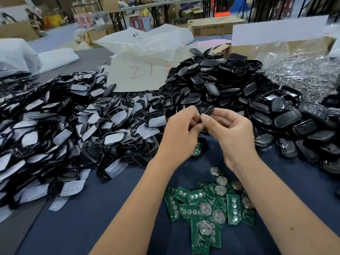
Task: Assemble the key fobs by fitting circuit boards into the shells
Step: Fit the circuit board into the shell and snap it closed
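- Dark blue cloth (92,208) is spread over the table, with cartons, stools and folding tables seen in the blurred room behind.
- A black shell (206,109) is held above the cloth, pinched between both hands at the middle of the view.
- The left hand (181,131) is curled, its fingertips closed on the shell's left side.
- The right hand (231,129) is curled too, with the thumb (207,119) pressed against the shell's lower edge and the other fingers folded behind it.
- Whether a board already sits inside the held shell cannot be told; it is mostly hidden by the fingers.
- One green board (197,149) lies on the cloth just below the left fingers, partly hidden by the left wrist.
- A loose heap of boards (211,208), several carrying round silver cells, lies nearer the body, between the two forearms.
- Beyond and right of the fingers, a big pile of shells (239,92) is stacked.
- Left of the fingers, a second pile (55,126) of black frames with whitish pads is spread wide.
- Behind the fingertips, a white bag (139,74) marked in red is propped between the piles.
- Far right, a clear bag (303,70) of shiny small parts is seen.
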Available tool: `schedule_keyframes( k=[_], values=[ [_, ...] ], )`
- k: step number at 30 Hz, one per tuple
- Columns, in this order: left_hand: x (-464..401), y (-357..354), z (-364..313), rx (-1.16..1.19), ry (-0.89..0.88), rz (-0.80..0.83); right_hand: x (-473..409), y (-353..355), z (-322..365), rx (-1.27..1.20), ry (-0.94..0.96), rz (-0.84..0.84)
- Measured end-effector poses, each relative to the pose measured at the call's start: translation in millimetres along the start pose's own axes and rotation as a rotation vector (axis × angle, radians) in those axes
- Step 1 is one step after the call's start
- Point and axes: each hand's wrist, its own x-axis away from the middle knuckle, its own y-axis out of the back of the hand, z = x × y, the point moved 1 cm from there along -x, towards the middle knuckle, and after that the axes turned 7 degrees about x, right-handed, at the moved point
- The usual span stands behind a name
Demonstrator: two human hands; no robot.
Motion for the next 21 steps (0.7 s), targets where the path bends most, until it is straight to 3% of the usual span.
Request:
schedule_keyframes(
  k=[6, 9, 12, 16, 18, 21],
  values=[
    [0, 3, -7, -0.096, -0.094, 0.009, 0, 1, 2, -0.039, 0.012, -0.013],
    [2, 11, -6, -0.248, 0.052, 0.04, -4, 5, 4, -0.187, -0.073, -0.003],
    [7, 14, -5, -0.421, 0.236, 0.187, -10, 12, 3, -0.31, -0.144, 0.012],
    [8, 10, -8, -0.382, 0.289, 0.259, -13, 15, 3, -0.403, -0.175, 0.062],
    [8, 8, -6, -0.322, 0.302, 0.224, -13, 16, 3, -0.42, -0.189, 0.08],
    [8, 8, 2, -0.227, 0.358, 0.047, -13, 17, 3, -0.436, -0.224, 0.112]
  ],
)
